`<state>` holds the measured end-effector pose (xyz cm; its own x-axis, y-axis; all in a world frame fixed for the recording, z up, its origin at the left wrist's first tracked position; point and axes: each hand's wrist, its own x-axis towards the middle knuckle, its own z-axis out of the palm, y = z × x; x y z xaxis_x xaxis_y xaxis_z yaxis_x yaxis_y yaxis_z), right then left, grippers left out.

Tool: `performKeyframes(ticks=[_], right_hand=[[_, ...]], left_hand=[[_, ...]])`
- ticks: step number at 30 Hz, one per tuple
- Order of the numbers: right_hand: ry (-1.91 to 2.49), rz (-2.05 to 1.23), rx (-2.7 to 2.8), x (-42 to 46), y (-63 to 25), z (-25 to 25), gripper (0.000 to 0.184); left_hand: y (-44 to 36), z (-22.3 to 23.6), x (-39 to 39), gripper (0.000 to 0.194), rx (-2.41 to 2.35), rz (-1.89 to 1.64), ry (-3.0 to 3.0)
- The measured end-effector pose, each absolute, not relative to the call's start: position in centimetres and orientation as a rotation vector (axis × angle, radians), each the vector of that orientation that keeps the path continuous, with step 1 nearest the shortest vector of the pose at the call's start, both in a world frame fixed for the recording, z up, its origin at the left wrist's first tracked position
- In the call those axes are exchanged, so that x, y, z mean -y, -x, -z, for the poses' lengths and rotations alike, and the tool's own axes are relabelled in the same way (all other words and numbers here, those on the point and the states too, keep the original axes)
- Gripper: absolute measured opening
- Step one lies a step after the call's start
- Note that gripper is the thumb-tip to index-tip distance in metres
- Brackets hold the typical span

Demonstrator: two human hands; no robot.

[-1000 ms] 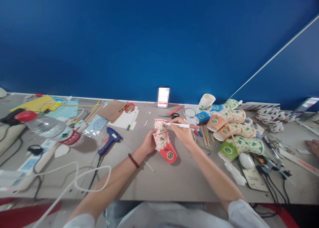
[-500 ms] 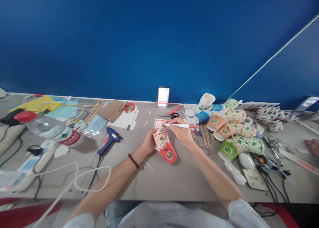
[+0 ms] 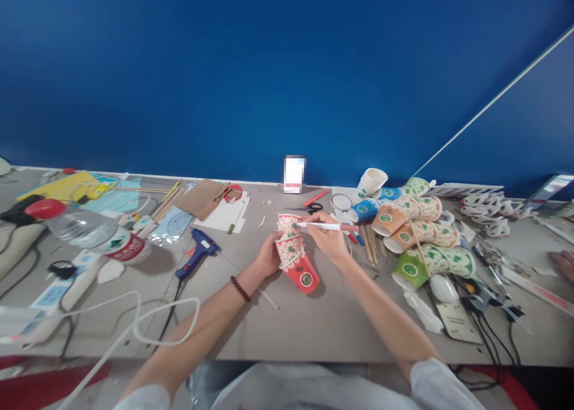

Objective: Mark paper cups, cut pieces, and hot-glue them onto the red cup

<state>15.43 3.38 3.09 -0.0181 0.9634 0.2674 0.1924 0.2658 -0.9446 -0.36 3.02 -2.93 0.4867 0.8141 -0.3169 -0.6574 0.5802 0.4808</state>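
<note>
Near the middle of the table, my left hand (image 3: 269,254) is closed around a bent stack of red-and-white paper cups (image 3: 296,257), nested or joined end to end. The red base with a green round logo tilts down toward me. My right hand (image 3: 326,233) grips a white pen (image 3: 329,226) with a reddish-brown end. Its tip points left, at the upper patterned cup; whether it touches the paper I cannot tell. Black-handled scissors (image 3: 314,207) lie just beyond my right hand, beside a red strip (image 3: 316,197).
To the left are a blue glue gun (image 3: 197,254), a water bottle (image 3: 103,233), a power strip (image 3: 58,293) and a looping white cable (image 3: 197,314). Joined coloured cups (image 3: 408,269) and wooden sticks (image 3: 369,242) lie right. A phone (image 3: 294,174) leans at the blue wall. Another person's hand (image 3: 562,263) shows far right.
My hands, the cups and the pen look the same as half a second ago. At the far right, the other person's hand has shifted slightly.
</note>
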Motion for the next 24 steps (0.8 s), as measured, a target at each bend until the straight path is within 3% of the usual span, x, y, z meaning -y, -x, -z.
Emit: performKeyframes(ticks=[24], right_hand=[[1.226,-0.756,1.544,-3.21,-15.39,-3.47,0.015]], left_hand=[[0.17,3.09,-2.93,0.032,-0.611,-0.912,-0.362]])
